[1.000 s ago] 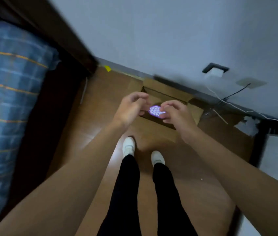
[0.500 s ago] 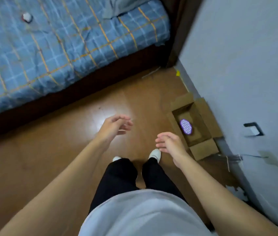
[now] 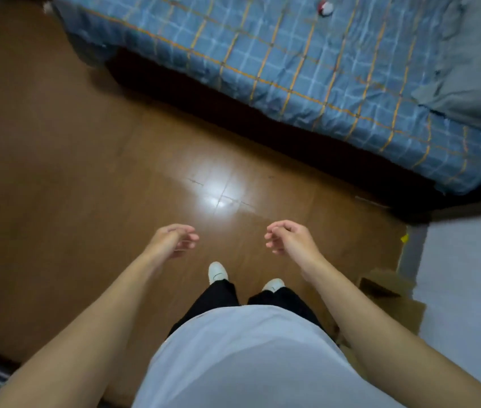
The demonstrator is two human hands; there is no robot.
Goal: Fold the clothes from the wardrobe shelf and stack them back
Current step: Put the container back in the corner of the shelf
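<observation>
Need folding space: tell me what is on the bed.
On the bed: a small red-and-white thing and grey bedding at one end. What the bedding covers is hidden.

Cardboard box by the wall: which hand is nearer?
Right. The right hand is up-left of the cardboard box in frame; the left hand lies beyond it, farther left.

Blue plaid bed (image 3: 307, 60), cardboard box (image 3: 386, 287)
</observation>
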